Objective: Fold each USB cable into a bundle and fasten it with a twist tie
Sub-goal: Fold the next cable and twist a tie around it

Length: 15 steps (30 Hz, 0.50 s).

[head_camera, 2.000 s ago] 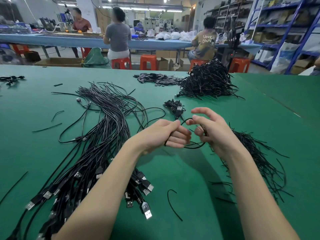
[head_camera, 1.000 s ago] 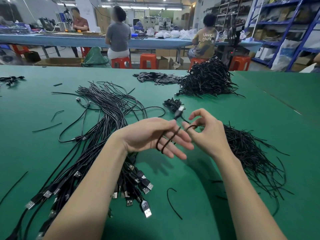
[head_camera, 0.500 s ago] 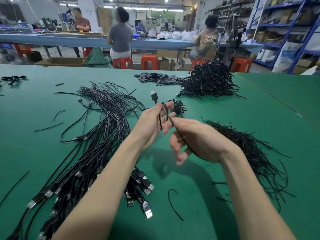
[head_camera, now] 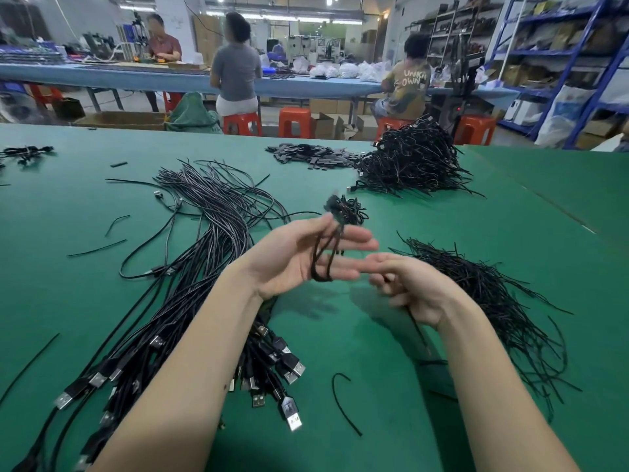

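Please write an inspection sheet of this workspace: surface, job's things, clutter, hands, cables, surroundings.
Surface: green table, covered with a mat.
Job's things: folded USB cable looped over the left hand's fingers; twist tie in the right hand; pile of twist ties at right.
Clutter: stray twist ties lie loose; flat black pieces at the far side.
Hands: left hand palm up, fingers straight; right hand curled round the tie.
Cables: unfolded USB cables fanned at left; finished bundle beyond the hands; heap of bundles far right.
Surroundings: three seated workers, orange stools, blue shelves.
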Each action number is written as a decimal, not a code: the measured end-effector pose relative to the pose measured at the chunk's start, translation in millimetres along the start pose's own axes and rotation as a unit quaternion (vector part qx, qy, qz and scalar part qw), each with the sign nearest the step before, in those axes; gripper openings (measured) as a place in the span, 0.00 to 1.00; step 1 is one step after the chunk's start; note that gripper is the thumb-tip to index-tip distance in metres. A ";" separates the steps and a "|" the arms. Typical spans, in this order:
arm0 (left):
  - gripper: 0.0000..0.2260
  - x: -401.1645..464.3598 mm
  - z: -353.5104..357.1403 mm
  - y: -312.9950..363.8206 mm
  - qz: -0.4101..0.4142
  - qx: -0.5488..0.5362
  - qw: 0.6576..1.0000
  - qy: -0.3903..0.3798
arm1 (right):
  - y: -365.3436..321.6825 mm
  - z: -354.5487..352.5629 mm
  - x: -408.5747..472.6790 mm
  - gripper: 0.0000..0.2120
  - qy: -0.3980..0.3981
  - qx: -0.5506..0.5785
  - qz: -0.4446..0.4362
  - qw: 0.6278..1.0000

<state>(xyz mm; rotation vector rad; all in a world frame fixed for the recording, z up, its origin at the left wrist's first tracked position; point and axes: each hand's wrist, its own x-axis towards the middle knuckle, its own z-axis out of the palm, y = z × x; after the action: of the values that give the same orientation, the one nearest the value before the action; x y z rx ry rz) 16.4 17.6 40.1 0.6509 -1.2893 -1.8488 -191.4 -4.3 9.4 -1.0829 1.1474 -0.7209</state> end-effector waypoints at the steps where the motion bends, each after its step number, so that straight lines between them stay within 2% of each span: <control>1: 0.23 0.5 0.3 -2.0 -0.032 0.037 0.999 -0.006 | -4.0 -1.6 -0.7 0.08 0.025 0.042 -0.018 0.999; 4: 0.22 7.3 3.5 -11.0 -0.106 0.114 0.987 0.029 | -16.2 -1.0 -4.9 0.11 0.076 0.113 -0.078 0.988; 6: 0.21 16.1 7.0 -18.1 -0.109 0.144 0.979 0.091 | -22.6 4.9 -7.9 0.12 0.086 0.111 -0.132 0.981; 8: 0.19 26.1 11.2 -22.5 -0.062 0.117 0.978 0.159 | -25.6 16.3 -9.1 0.13 0.080 0.069 -0.179 0.978; 11: 0.17 33.9 14.7 -23.1 0.028 0.027 0.968 0.246 | -20.6 35.7 -10.4 0.14 0.026 -0.002 -0.210 0.977; 15: 0.20 34.3 10.5 -22.4 0.050 0.033 0.952 0.300 | -12.7 40.5 -11.8 0.11 -0.040 -0.061 -0.204 0.976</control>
<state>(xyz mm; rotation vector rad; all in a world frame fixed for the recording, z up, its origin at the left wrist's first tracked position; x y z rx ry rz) -17.9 -0.8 23.6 1.0633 -0.9546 -1.3702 -155.3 13.8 26.9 -1.4628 0.9165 -0.9242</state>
